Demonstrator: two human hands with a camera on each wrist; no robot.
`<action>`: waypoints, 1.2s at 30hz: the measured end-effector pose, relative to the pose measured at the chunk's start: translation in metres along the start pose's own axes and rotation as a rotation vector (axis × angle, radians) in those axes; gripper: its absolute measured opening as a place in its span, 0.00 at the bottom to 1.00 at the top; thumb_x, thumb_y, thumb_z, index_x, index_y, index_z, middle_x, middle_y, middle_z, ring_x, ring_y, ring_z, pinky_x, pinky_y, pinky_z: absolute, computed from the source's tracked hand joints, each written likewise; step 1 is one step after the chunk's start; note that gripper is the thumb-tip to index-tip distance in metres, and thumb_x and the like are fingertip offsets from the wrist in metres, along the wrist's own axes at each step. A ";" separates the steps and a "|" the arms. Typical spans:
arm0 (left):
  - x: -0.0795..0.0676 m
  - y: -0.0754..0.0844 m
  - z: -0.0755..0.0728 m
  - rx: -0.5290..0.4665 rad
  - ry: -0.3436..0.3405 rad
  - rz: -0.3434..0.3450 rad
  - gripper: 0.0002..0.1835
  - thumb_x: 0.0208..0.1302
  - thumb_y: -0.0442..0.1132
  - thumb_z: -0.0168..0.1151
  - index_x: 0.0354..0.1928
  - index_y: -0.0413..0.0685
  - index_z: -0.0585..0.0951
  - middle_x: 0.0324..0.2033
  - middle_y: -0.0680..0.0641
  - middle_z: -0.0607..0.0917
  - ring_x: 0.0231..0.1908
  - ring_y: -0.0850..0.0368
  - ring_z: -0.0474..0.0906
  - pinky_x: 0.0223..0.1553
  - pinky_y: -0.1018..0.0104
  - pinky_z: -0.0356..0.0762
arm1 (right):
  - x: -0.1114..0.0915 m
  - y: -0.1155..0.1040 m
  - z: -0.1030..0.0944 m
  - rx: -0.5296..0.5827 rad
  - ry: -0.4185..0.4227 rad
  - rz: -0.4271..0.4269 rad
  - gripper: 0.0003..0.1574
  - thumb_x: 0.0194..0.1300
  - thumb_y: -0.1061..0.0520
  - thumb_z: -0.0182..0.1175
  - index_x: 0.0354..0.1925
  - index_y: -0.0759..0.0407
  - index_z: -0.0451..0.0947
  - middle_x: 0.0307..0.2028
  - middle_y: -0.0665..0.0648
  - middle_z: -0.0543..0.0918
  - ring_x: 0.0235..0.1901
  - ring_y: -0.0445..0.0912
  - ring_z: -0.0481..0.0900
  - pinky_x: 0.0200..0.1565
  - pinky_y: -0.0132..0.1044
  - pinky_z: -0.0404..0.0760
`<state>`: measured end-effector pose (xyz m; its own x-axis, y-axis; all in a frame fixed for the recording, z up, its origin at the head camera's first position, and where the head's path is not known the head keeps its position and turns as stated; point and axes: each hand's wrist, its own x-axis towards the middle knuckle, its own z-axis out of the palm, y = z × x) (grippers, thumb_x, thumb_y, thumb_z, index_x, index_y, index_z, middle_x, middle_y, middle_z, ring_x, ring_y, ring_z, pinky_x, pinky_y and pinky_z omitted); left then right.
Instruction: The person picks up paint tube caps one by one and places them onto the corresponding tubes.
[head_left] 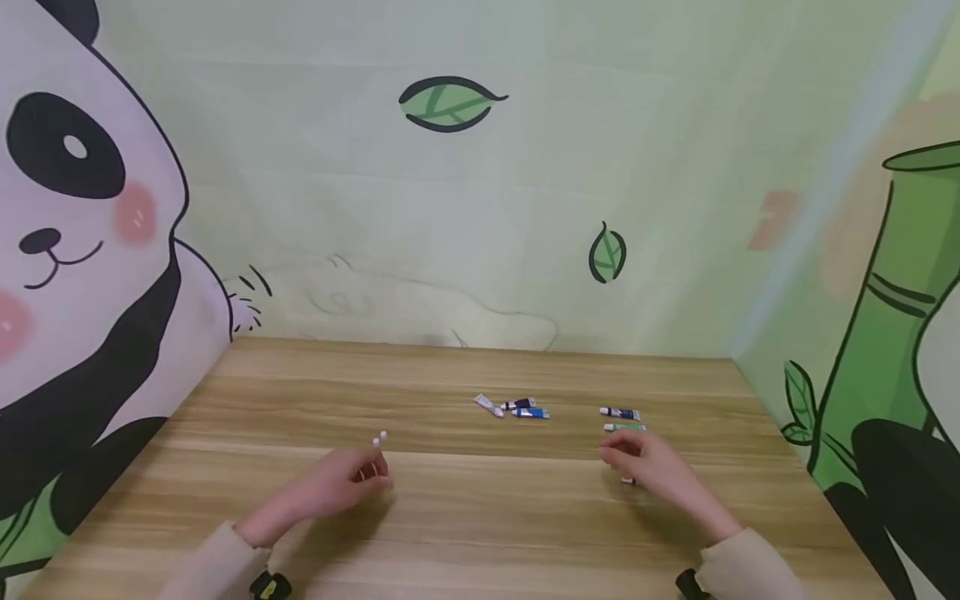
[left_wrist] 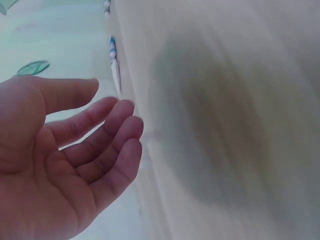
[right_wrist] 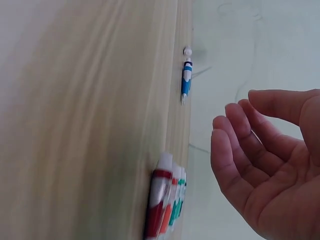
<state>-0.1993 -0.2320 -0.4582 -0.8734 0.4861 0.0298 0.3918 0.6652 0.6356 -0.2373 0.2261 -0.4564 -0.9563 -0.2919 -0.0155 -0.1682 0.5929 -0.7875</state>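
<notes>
My left hand point(head_left: 341, 483) hovers over the left part of the wooden table, fingers loosely bent and nothing in the palm. Just past its fingertips in the head view lie two small white pieces point(head_left: 379, 438) that look like caps. My right hand point(head_left: 652, 467) is held over the right part, also relaxed and holding nothing. Beside it are a green paint tube point(head_left: 624, 427) and a dark blue paint tube point(head_left: 619, 412). The right wrist view shows a red paint tube point(right_wrist: 158, 200) and an orange paint tube point(right_wrist: 168, 212) in the same row, which the hand mostly hides in the head view.
At mid-table, farther back, lie a white paint tube point(head_left: 488, 405), a blackish paint tube point(head_left: 519, 403) and a blue paint tube point(head_left: 531, 413) close together. The wooden table point(head_left: 480, 517) ends at a wall cloth point(head_left: 337, 167) printed with a panda, leaves and bamboo.
</notes>
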 end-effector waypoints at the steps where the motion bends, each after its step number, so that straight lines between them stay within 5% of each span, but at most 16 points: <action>1: 0.000 -0.002 -0.003 0.016 0.023 -0.015 0.06 0.70 0.40 0.64 0.37 0.46 0.79 0.27 0.55 0.79 0.27 0.64 0.73 0.29 0.66 0.73 | 0.005 -0.001 0.002 -0.027 0.009 -0.009 0.18 0.72 0.52 0.62 0.50 0.65 0.82 0.38 0.55 0.85 0.34 0.46 0.79 0.33 0.37 0.80; 8: 0.003 -0.009 -0.012 0.086 0.089 -0.112 0.10 0.64 0.38 0.68 0.40 0.41 0.79 0.28 0.51 0.80 0.28 0.59 0.74 0.30 0.62 0.74 | 0.035 -0.006 0.013 -0.166 0.015 -0.055 0.14 0.71 0.54 0.63 0.49 0.61 0.83 0.41 0.52 0.85 0.42 0.46 0.81 0.43 0.43 0.80; 19: 0.007 -0.023 -0.005 0.068 0.092 -0.147 0.14 0.59 0.38 0.72 0.40 0.38 0.79 0.25 0.51 0.80 0.25 0.59 0.74 0.27 0.63 0.74 | 0.080 -0.011 0.038 -0.159 -0.018 -0.053 0.16 0.67 0.59 0.65 0.51 0.64 0.82 0.46 0.60 0.84 0.45 0.51 0.81 0.47 0.48 0.80; 28: 0.011 -0.031 0.000 0.071 0.085 -0.076 0.10 0.59 0.36 0.72 0.37 0.40 0.80 0.22 0.54 0.78 0.23 0.63 0.70 0.25 0.67 0.70 | 0.101 -0.015 0.063 -0.191 -0.053 -0.081 0.19 0.63 0.59 0.69 0.51 0.62 0.81 0.48 0.60 0.84 0.51 0.56 0.80 0.55 0.53 0.77; 36: 0.022 -0.026 0.005 0.063 0.075 -0.049 0.08 0.58 0.33 0.70 0.34 0.43 0.78 0.21 0.55 0.76 0.23 0.65 0.69 0.25 0.68 0.69 | 0.111 -0.020 0.065 -0.296 -0.056 -0.071 0.19 0.60 0.60 0.71 0.50 0.61 0.81 0.46 0.60 0.82 0.49 0.55 0.80 0.55 0.53 0.77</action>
<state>-0.2272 -0.2359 -0.4779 -0.9103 0.4097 0.0594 0.3636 0.7224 0.5881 -0.3241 0.1331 -0.4826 -0.9263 -0.3767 -0.0075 -0.3044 0.7600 -0.5743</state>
